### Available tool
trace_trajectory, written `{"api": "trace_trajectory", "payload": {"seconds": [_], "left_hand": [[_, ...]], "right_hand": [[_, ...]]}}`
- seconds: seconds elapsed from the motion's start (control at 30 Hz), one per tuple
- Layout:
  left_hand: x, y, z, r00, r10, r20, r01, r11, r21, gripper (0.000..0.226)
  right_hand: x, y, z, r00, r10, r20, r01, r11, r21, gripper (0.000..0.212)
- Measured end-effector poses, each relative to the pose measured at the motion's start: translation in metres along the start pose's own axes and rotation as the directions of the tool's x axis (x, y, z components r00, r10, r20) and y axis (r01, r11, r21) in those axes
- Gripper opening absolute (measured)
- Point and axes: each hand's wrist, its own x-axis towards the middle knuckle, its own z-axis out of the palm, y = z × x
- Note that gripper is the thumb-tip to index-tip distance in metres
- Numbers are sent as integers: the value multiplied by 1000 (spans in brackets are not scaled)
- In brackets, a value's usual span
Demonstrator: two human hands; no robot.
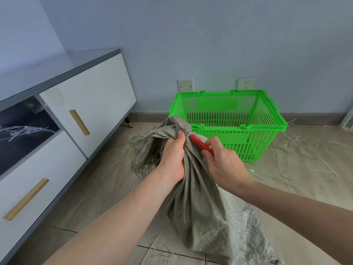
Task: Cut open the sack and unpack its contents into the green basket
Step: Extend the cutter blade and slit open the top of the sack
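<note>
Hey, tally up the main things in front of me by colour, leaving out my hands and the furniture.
Green: 1, the basket
Grey: 1, the sack
Red: 1, the cutter handle
White: 2, the wall plates
Total: 5

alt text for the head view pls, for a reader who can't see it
A person's left hand grips the gathered neck of a grey woven sack standing on the floor, while the right hand holds a red-handled cutter to the white tie at that neck. A green basket stands behind it by the wall, a white cabinet at left.
</note>
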Motion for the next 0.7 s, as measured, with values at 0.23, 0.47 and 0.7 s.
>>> {"api": "trace_trajectory", "payload": {"seconds": [0.23, 0.47, 0.7], "left_hand": [[-12, 4, -9, 988, 42, 147, -33, 997, -68, 32], [-11, -3, -4, 998, 67, -19, -67, 997, -31, 25], [-14, -5, 8, 986, 85, -144, -95, 993, -64, 32]], "right_hand": [[4, 0, -3, 998, 52, -24, -48, 990, 134, 14], [0, -1, -3, 998, 50, -46, -45, 992, 118, 16], [3, -11, -1, 989, 90, -113, -94, 995, -31, 22]]}}
